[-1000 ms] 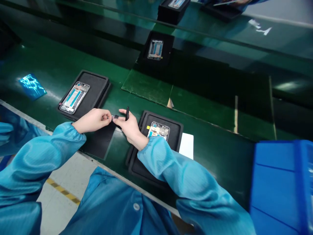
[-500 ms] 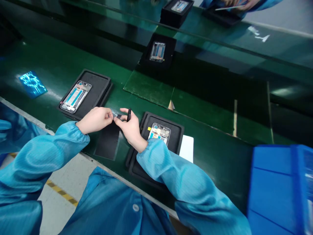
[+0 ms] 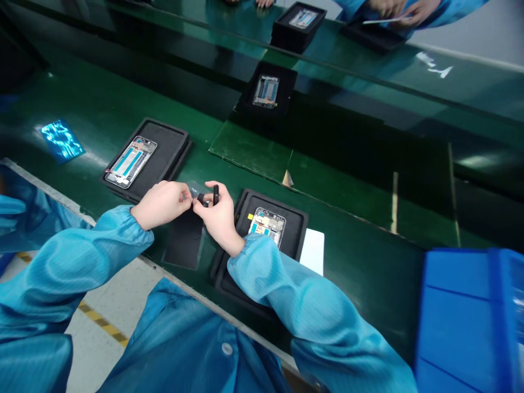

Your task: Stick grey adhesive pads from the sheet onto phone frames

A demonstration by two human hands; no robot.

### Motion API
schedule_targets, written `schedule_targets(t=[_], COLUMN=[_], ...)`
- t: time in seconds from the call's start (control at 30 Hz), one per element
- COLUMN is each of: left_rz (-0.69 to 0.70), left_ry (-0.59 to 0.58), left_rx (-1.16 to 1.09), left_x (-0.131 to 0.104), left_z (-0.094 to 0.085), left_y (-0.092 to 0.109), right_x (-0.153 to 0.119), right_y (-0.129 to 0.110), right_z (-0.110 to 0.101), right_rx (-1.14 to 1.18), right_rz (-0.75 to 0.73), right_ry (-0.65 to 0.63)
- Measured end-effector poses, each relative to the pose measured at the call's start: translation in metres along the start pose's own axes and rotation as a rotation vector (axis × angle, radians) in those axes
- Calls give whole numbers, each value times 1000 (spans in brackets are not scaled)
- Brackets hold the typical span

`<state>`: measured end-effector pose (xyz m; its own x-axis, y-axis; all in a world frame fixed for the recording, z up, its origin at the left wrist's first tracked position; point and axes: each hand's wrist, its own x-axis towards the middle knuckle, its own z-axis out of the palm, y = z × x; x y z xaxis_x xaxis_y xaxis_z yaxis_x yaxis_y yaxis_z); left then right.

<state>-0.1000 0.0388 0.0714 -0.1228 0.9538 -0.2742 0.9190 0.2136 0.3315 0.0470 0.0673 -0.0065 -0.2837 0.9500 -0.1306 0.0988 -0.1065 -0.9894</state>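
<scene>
My left hand (image 3: 162, 204) is closed in a pinch at the edge of a small clear film (image 3: 194, 191). Facing it, my right hand (image 3: 220, 217) has thumb and finger pinched by a small black piece (image 3: 201, 197); whether that piece is stuck to the film I cannot tell. A black pen-like tool (image 3: 216, 194) is also tucked in the right fingers, pointing up. Beneath both hands lies a black sheet (image 3: 183, 245) with a clear border. An opened phone (image 3: 268, 224) rests in a black foam tray (image 3: 295, 232) partly under my right forearm.
At left, another phone frame (image 3: 131, 162) lies in a black tray (image 3: 170, 139), beyond which is a shiny blue film (image 3: 61, 141). A white card (image 3: 313, 251) sits by the right tray. A blue bin (image 3: 456, 305) stands far right. Across the bench, a co-worker's hands (image 3: 403, 11) hold a thin white piece.
The view has shifted slightly. Both hands stay close together, and the small black piece between them has turned a little. The clear film shows a bit more above the left fingertips.
</scene>
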Motion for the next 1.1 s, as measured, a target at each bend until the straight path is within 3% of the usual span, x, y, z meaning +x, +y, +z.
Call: schedule_targets(t=[0.2, 0.3, 0.4, 0.5, 0.63, 0.73, 0.83, 0.97, 1.1], left_rz=[-76, -135, -135, -111, -35, 41, -3, -131, -204], left_ry=[96, 150, 110, 123, 208, 261, 252, 279, 296], left_rx=[-79, -224, -347, -371, -103, 62, 41, -20, -90], left_x=[-4, -4, -2, 0, 14, 59, 139, 250, 312], left_z=[-8, 0, 15, 23, 10, -10, -23, -29, -27], left_y=[-12, -25, -37, -44, -38, -3, 52, 118, 145], right_x=[3, 6, 6, 0, -26, -54, -77, -102, -125], right_y=[2, 2, -3, -19, -46, -49, -30, -2, 9], right_z=[-2, -3, -10, -35, -104, -163, -206, -232, -247], right_rx=[72, 123, 38, -149, -188, -115, -103, -67, -68], right_rz=[10, 28, 36, 39, -13, -14, 11, 143, 239], right_ry=[9, -16, -36, -37, 47, 125, 258, 318, 333])
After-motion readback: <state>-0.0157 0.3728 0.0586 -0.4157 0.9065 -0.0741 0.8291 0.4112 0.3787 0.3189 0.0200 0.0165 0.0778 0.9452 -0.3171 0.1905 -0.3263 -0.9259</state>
